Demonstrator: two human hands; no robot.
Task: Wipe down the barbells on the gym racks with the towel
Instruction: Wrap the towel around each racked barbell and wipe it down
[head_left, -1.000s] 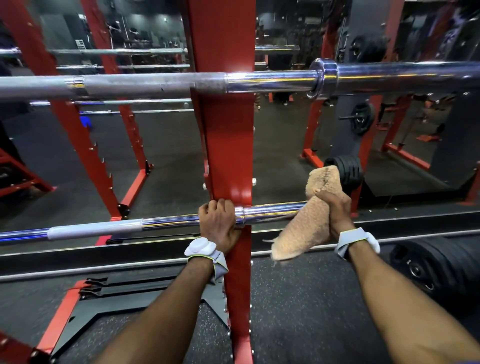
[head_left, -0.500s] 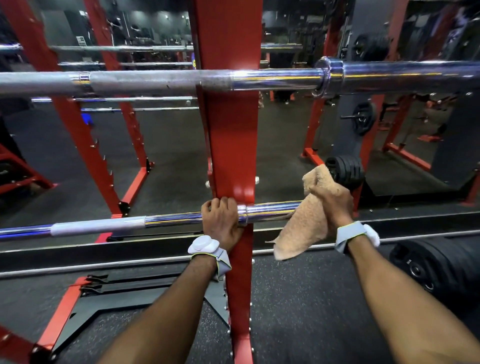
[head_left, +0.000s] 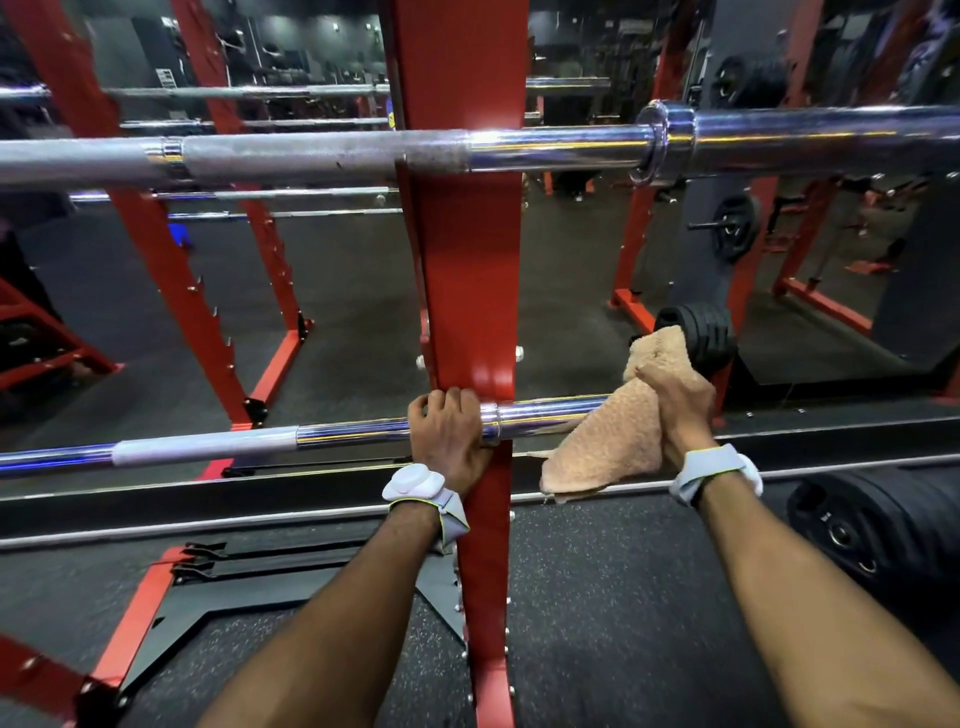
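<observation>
Towel (head_left: 605, 441), clutched in right hand (head_left: 675, 402), drapes over lower barbell (head_left: 358, 434) near left hand (head_left: 447, 434), which grips the same barbell.

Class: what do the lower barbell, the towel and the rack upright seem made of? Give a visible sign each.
Lower barbell: probably chromed steel, mirror-bright reflections. Towel: looped terry cloth, likely cotton, fuzzy and drooping. Rack upright: likely steel under glossy red paint, showing highlights.
</observation>
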